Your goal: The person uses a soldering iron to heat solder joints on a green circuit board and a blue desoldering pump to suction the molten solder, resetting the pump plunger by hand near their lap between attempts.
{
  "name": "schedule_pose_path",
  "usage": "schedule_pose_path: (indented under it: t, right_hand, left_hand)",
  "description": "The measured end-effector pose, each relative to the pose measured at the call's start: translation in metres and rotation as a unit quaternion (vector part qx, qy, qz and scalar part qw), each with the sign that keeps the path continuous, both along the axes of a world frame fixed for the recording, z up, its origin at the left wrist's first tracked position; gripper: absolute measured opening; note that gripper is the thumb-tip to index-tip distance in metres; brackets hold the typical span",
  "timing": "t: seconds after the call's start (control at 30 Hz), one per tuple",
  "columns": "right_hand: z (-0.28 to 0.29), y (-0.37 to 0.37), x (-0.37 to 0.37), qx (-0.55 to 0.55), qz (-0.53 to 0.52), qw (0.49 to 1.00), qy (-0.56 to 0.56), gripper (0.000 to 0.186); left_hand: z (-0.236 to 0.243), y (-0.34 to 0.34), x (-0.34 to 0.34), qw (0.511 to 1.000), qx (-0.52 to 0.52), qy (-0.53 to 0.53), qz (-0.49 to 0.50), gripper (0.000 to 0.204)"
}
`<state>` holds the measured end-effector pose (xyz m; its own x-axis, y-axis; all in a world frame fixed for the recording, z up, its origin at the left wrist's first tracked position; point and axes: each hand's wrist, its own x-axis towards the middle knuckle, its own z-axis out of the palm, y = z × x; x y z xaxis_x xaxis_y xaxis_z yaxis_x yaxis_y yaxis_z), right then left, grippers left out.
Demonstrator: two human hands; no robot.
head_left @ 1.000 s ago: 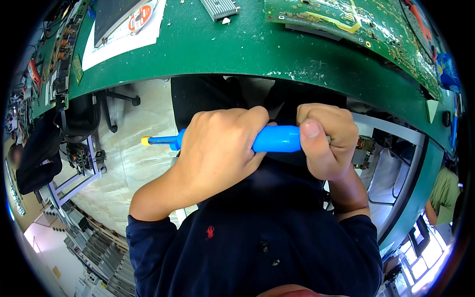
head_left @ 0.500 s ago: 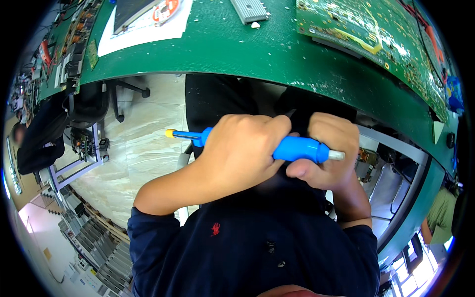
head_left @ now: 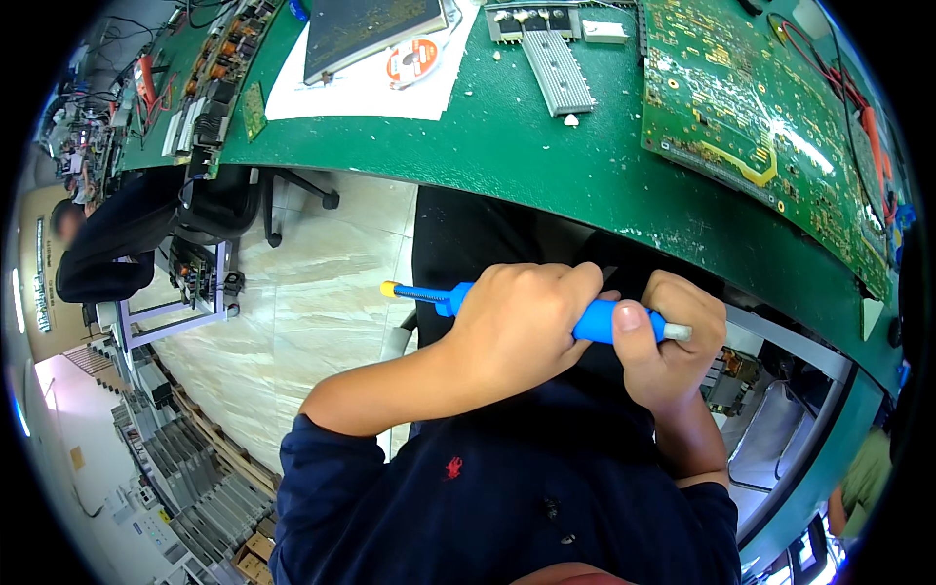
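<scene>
A blue desoldering pump [head_left: 598, 323] lies crosswise in front of my body, above my lap. My left hand [head_left: 522, 322] is closed around its barrel. At the left, the pump's plunger rod with a yellow knob sticks out past that hand. My right hand [head_left: 675, 336] is closed about the front end, fingers curled and thumb pressed against the blue barrel just behind the pale nozzle. Most of the grip inside the fingers is hidden. A small dark pointed piece shows by the left knuckles; I cannot make out what it is.
Beyond my hands runs the green workbench [head_left: 546, 161]. On it are a large green circuit board [head_left: 712, 117], a finned metal heatsink [head_left: 558, 73], a solder reel [head_left: 411, 62] and a dark notebook [head_left: 366, 34] on white paper. An office chair [head_left: 219, 210] stands left.
My right thumb has moved up onto the pump's barrel near the nozzle. In view, the bench and both hands have shifted down and rightward. The pump stays in my left hand.
</scene>
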<state>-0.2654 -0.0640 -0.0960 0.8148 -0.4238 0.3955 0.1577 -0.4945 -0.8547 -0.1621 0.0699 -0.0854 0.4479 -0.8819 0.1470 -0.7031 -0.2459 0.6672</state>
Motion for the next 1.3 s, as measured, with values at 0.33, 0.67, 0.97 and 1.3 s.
schedule_pose_path:
  t: [0.33,0.67,0.97,1.3]
  right_hand:
    - [-0.011,0.006,-0.004,-0.003,-0.013,1.0,-0.011,0.046]
    - [-0.008,0.001,-0.003,-0.015,0.08,0.996,-0.042,0.047]
    - [-0.003,-0.01,0.007,-0.016,0.123,0.991,-0.051,0.049]
    - [-0.004,-0.024,-0.003,0.026,0.141,0.989,-0.025,0.032]
  left_hand:
    - [-0.014,0.002,-0.009,0.999,-0.003,0.038,0.039,0.025]
    - [-0.025,0.01,-0.008,0.995,-0.099,0.022,0.0,0.025]
    - [-0.019,0.008,-0.006,0.996,-0.073,0.05,-0.001,0.029]
    - [-0.017,0.001,-0.008,0.998,-0.059,-0.008,-0.011,0.02]
